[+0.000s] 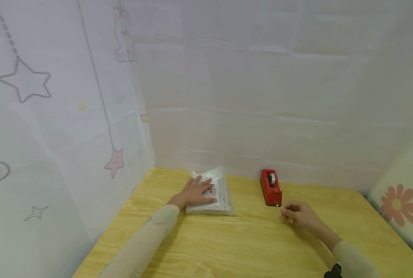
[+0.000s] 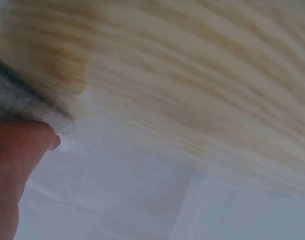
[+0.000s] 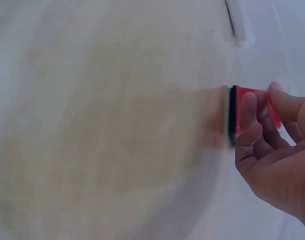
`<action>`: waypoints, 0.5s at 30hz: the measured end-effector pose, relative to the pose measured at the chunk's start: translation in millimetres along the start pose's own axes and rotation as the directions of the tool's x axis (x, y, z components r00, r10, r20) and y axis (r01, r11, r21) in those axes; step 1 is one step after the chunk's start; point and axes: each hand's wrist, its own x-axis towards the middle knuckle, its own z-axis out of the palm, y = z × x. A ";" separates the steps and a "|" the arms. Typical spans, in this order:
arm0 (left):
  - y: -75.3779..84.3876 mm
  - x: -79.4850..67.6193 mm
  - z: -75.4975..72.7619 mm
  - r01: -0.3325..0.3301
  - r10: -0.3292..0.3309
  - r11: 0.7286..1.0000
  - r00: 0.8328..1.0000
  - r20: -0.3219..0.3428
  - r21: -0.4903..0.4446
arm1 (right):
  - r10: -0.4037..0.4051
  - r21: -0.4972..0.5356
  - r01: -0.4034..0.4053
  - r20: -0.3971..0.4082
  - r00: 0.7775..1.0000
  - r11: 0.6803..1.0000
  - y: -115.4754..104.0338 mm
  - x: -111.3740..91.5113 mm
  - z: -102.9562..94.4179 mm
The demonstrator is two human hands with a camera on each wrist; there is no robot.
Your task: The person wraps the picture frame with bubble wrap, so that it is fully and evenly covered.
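We held the bubble-wrapped parcel (image 1: 210,192) flat on the counter (image 1: 248,243) with our left hand (image 1: 197,192) spread, while our right hand (image 1: 298,214), fingers curled, apparently pinched tape at the red tape dispenser (image 1: 270,187), next needing a pull.

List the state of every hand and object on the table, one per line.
Left hand: flat, fingers spread, pressing on the parcel.
Bubble-wrapped parcel: wrapped, lying flat.
Tape dispenser: upright, roll loaded, untouched.
Right hand: fingers curled, at the dispenser's near end; whether it pinches tape cannot be told.
Table: bears all of these.
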 end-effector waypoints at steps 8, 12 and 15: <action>3.2 -1.4 0.1 0.005 -0.005 1.000 1.000 -0.001 0.003 | -0.153 -0.134 0.177 0.176 0.972 0.975 -44.0 17.0 -15.3; 4.3 -0.4 0.2 0.006 -0.006 1.000 1.000 -0.010 -0.013 | -0.196 -0.178 0.240 0.231 0.953 0.954 -68.2 30.5 -9.4; 6.2 0.1 -0.1 0.005 -0.006 1.000 1.000 -0.007 -0.020 | -0.230 -0.211 0.295 0.287 0.930 0.932 -84.4 42.5 -0.5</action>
